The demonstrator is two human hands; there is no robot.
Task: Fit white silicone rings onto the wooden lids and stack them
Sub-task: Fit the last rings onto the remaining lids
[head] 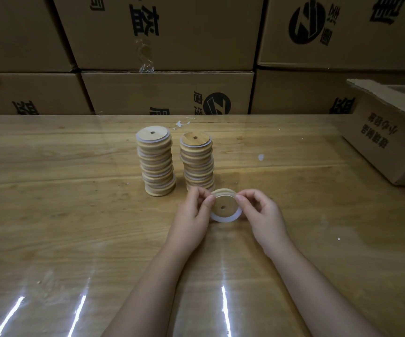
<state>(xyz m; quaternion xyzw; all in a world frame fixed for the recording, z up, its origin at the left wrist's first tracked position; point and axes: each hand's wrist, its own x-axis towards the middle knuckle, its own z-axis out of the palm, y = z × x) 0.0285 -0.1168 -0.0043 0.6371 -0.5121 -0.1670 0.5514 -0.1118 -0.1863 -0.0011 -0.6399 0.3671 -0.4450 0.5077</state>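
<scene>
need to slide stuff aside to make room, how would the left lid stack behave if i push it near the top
Likely to topple or shear: the left stack is tall and narrow, its lids visibly offset. The white rings between lids may add grip; the glossy table probably lets the base slide if pushed low.

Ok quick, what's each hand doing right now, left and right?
Left hand: pinches the left edge of the wooden lid, which has a white ring around it.
Right hand: pinches the right edge of the wooden lid.

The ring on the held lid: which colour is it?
White; the ring shows best in the head view, below the lid.
</scene>
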